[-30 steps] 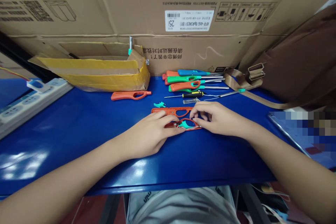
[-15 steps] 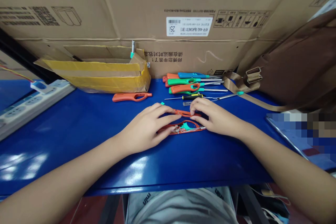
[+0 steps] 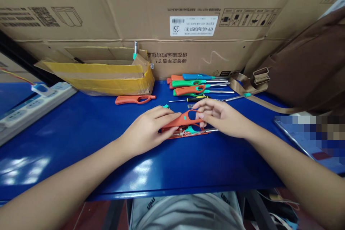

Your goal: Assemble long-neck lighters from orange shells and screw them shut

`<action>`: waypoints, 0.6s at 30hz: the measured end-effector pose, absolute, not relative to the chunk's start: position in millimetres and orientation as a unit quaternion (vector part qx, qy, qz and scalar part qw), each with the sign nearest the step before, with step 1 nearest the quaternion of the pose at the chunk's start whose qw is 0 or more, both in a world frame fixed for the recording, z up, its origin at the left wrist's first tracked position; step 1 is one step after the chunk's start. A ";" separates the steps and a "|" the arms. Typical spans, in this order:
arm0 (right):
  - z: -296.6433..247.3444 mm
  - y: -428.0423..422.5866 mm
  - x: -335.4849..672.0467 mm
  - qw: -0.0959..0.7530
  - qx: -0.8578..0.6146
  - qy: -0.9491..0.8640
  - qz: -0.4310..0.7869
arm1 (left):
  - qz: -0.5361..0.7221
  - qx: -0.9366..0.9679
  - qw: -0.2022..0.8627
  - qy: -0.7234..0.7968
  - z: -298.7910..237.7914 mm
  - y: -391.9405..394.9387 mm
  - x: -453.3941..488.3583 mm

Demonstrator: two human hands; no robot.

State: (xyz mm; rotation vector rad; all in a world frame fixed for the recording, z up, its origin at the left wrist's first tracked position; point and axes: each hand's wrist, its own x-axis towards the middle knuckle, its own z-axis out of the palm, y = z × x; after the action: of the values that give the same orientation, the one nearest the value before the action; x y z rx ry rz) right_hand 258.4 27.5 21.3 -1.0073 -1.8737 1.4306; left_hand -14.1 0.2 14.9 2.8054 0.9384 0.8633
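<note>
Between my hands is an orange half-shell of a gas lighter (image 3: 179, 119), its outer face tilted toward me. My left hand (image 3: 148, 127) pinches its wide end, and my right hand (image 3: 219, 116) grips the narrow end past the finger loop. Just below it on the table lies the other orange lighter half (image 3: 176, 136), open, with a green trigger (image 3: 191, 129), thin wires and a metal tube (image 3: 211, 130) in it. The left fingers partly cover that lower half. A small green piece (image 3: 165, 106) shows behind my left hand.
Several assembled lighters (image 3: 201, 82) lie stacked behind my hands, by a screwdriver (image 3: 198, 99) and a loose metal tube (image 3: 234, 98). An orange lighter shell (image 3: 134, 99) lies before a yellow-taped carton (image 3: 99, 81). A power strip (image 3: 35, 104) is left; a strapped brown bag (image 3: 304, 64) is right.
The orange half-shell has turned from edge-on to show its outer face and come down closer over the open half. My hands have shifted slightly with it.
</note>
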 end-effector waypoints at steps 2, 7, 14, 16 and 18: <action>23.4 25.2 260.4 0.254 -0.364 -0.772 0.455 | 0.276 0.910 0.059 0.305 16.6 -1.7 -13.6; 26.8 23.4 263.4 0.170 -0.335 -0.877 0.300 | 0.208 0.922 0.109 0.307 21.2 -3.3 -12.0; 22.8 24.3 263.1 0.145 -0.316 -0.902 0.255 | 0.150 0.927 0.129 0.319 20.3 -3.7 -10.6; 21.0 23.9 262.9 0.146 -0.317 -0.902 0.253 | 0.141 0.926 0.127 0.325 20.0 -4.3 -10.3; 19.8 23.6 262.3 0.144 -0.318 -0.902 0.255 | 0.133 0.927 0.122 0.329 20.7 -4.9 -10.5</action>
State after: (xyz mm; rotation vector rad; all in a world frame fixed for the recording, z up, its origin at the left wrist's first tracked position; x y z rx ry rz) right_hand 262.3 23.6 19.8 -0.9177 -2.5988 0.7344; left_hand -10.5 -4.9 20.7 2.7046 0.9602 0.3892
